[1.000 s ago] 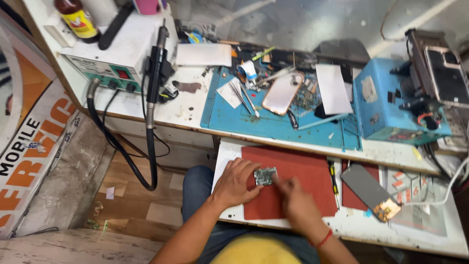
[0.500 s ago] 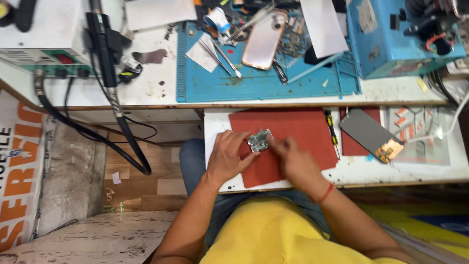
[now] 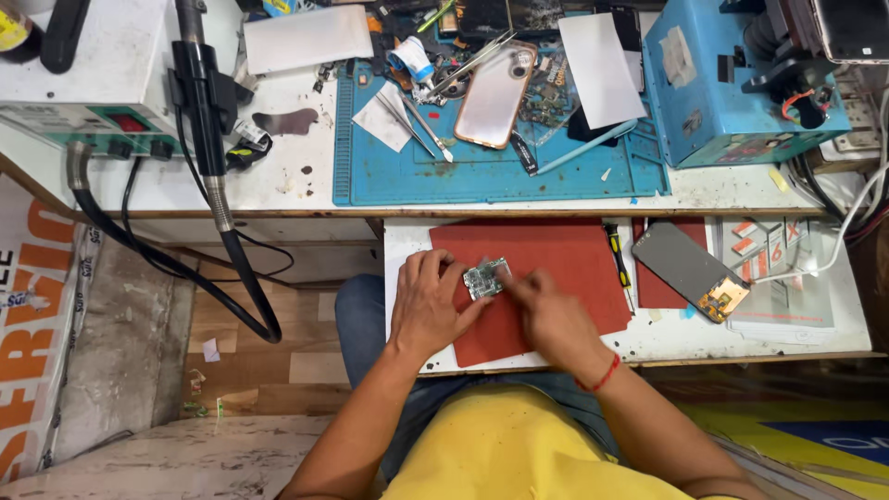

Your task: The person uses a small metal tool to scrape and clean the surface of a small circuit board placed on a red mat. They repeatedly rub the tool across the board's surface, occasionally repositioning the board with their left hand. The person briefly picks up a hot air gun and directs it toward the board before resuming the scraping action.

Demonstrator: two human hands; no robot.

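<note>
Currently I see the left hand [image 3: 428, 306] pinning a small circuit board [image 3: 486, 278] on the red mat [image 3: 556, 268], fingers curled round its left edge. Right hand [image 3: 546, 310] touches the board's right side, blurred; grip unclear. Screwdriver [image 3: 618, 259] and detached phone screen [image 3: 690, 271] lie just right of the mat.

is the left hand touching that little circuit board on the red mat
Touching. The head view shows the left hand with its fingertips against the left edge of the small circuit board on the red mat.
</note>
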